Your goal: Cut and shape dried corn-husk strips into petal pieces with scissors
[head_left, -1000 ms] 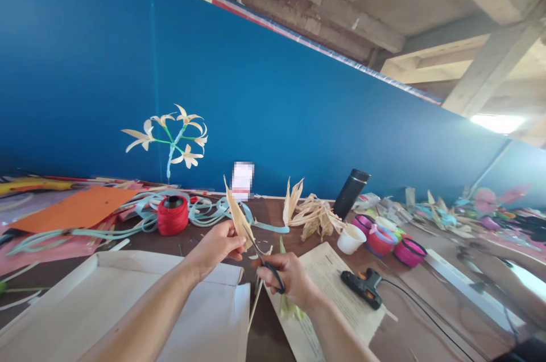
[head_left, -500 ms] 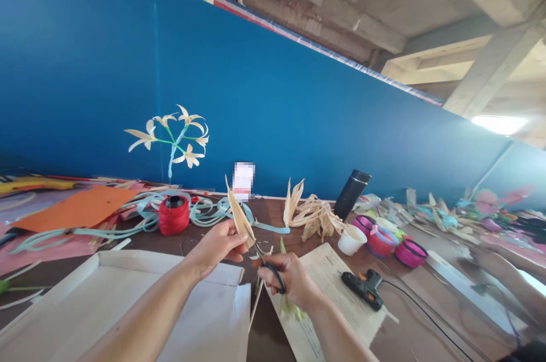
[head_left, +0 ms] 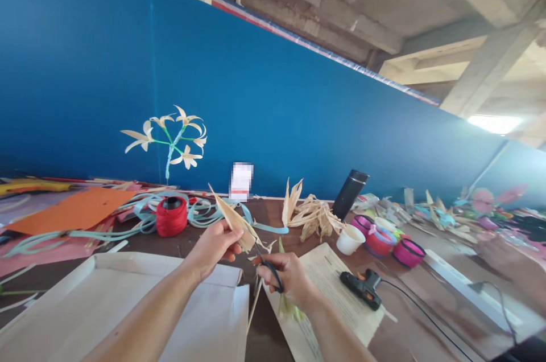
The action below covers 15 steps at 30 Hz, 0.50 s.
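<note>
Pinched in my left hand [head_left: 216,247] is a pale dried corn husk [head_left: 231,215], its pointed tip leaning up and left. My right hand [head_left: 290,278] is closed around the black handles of a pair of scissors [head_left: 273,274]. The blades are at the lower right edge of the husk, where a thin curled strip hangs; how far they are apart I cannot tell. Below my right hand, greenish husk pieces [head_left: 290,309] lie on a printed sheet [head_left: 335,288]. A bundle of dried husks [head_left: 318,215] sits behind.
A white box lid [head_left: 140,288] fills the front left. To the right lie a black glue gun [head_left: 362,288] with its cord, a white cup [head_left: 350,239] and a black bottle [head_left: 350,194]. Red twine [head_left: 171,219] and a husk flower [head_left: 170,148] stand left. Another person's hand [head_left: 497,254] shows far right.
The husk has tilted further left and shows more of its broad side. A curled strip now stands out near the blades. The other person's hand at far right has moved.
</note>
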Tool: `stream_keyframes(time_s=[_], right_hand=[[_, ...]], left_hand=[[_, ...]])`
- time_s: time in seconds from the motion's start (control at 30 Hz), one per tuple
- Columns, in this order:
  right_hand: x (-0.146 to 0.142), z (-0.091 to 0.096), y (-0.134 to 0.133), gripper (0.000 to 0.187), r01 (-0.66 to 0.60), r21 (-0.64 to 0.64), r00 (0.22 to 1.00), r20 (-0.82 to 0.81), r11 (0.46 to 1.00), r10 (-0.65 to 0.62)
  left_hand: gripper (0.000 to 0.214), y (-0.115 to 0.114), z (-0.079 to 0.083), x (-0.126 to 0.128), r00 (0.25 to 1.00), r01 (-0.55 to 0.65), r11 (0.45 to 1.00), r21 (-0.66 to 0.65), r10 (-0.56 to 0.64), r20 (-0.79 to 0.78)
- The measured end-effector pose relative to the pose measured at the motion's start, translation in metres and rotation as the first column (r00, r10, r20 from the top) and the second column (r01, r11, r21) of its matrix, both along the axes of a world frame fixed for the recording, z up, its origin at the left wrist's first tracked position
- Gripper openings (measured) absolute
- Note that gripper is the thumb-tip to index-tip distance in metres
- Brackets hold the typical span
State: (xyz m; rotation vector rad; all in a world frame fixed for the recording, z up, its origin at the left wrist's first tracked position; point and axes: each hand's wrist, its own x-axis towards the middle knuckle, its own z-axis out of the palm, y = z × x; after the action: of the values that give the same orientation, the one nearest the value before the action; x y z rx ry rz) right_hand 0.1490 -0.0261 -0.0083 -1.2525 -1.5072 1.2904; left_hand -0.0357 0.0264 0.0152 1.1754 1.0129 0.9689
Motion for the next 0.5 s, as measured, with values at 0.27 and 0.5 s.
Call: stream_keyframes(time_s=[0.27, 0.5], right_hand=[[-0.0011, 0.0001, -0.0007, 0.038, 0.014, 0.017, 1.000, -0.014, 1.000, -0.014], [0.0017, -0.0085, 0.0027, 0.036, -0.039, 0.001, 0.994, -0.102, 0.999, 0.038]], left_hand=[[0.033, -0.0015, 0.0017, 0.0002, 0.999, -0.009, 1.000, -0.005, 0.009, 0.032], [0.032, 0.0001, -0.0018, 0.0006, 0.999, -0.009, 1.000, -0.017, 0.010, 0.052]])
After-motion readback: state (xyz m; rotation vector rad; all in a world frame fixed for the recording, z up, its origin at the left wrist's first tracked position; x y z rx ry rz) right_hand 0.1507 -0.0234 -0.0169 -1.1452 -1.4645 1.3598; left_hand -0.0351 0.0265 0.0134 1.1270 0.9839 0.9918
